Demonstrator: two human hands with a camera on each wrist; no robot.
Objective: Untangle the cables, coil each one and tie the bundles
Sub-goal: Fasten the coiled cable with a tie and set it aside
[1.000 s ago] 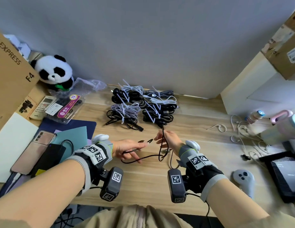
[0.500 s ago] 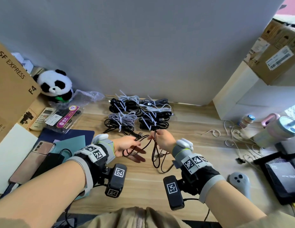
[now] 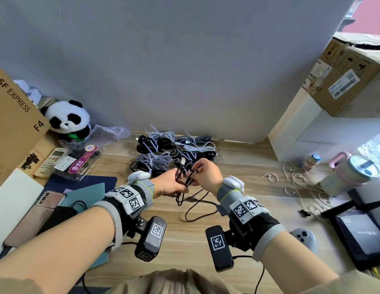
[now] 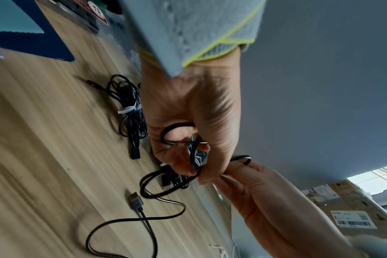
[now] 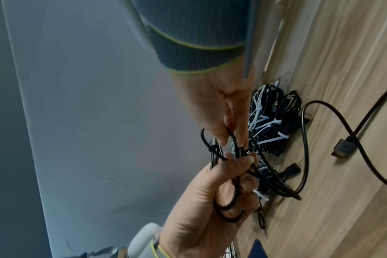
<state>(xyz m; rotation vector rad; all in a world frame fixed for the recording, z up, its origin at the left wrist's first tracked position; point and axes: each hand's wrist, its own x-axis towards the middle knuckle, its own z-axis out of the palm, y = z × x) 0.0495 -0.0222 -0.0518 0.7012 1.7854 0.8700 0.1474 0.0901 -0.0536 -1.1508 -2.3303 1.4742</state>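
Overhead, both hands meet above the wooden desk [image 3: 238, 166]: left hand [image 3: 169, 183] has its fingers curled round small loops of a black cable [image 3: 197, 209], right hand [image 3: 208, 177] pinches a strand of the same cable just beside it, hands touching. Rest of cable hangs down and trails in a loose loop on the desk near the person. Tied bundles [image 3: 174, 149] with white zip ties sit just behind the hands, by the wall. Panda plush [image 3: 68, 119], remote, phone on the left; white loose cords, bottle, tumbler on the right. Left wrist view: left hand [image 4: 188, 122] clamps a small cable [image 4: 166, 192] loop between thumb and curled fingers; right hand [image 4: 265, 200] fingertips pinch the strand at the same spot; metal plug [image 4: 135, 200] lies flat on the desk below, cable curving past it. Right wrist view: right hand [image 5: 221, 108] thumb and forefinger pressed on a thin strand; left hand [image 5: 210, 200] holds coiled loops in its curled fingers; bundles [image 5: 274, 122] behind, plug [image 5: 345, 146] on the desk at right.
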